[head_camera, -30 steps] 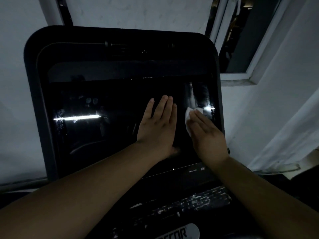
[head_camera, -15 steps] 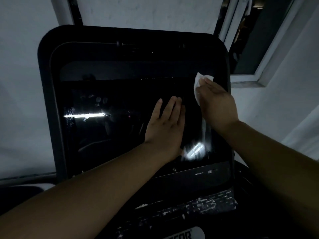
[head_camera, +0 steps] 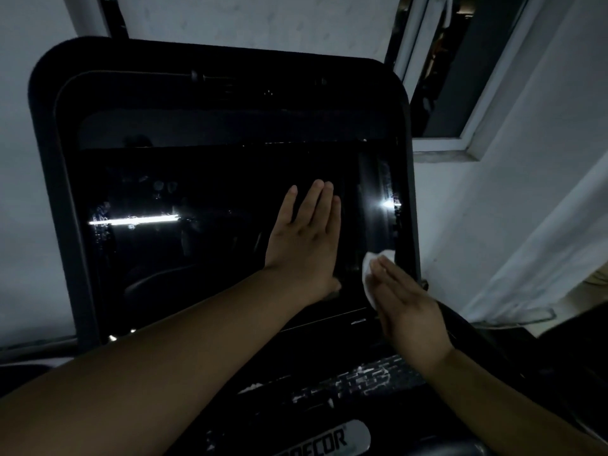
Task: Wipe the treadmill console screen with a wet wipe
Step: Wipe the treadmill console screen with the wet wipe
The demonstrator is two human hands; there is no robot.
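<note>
The treadmill console screen [head_camera: 197, 258] is a large dark glossy panel in a black frame, filling the middle of the view. My left hand [head_camera: 304, 245] lies flat on the glass right of centre, fingers straight and pointing up. My right hand [head_camera: 408, 307] presses a white wet wipe [head_camera: 373, 274] against the screen's lower right corner with straight fingers. Most of the wipe is hidden under that hand. A wet vertical streak with a bright glint [head_camera: 385, 204] runs up the screen's right edge.
Below the screen lies a dark control panel [head_camera: 348, 383] with worn white marks and a logo plate [head_camera: 325, 441]. A white wall surrounds the console. An open window frame [head_camera: 437, 139] sits at the upper right, close to the console's corner.
My right hand slid the wipe from the screen's upper right corner down to its lower right corner. Before that it had moved upward. My left hand stayed flat on the glass.
</note>
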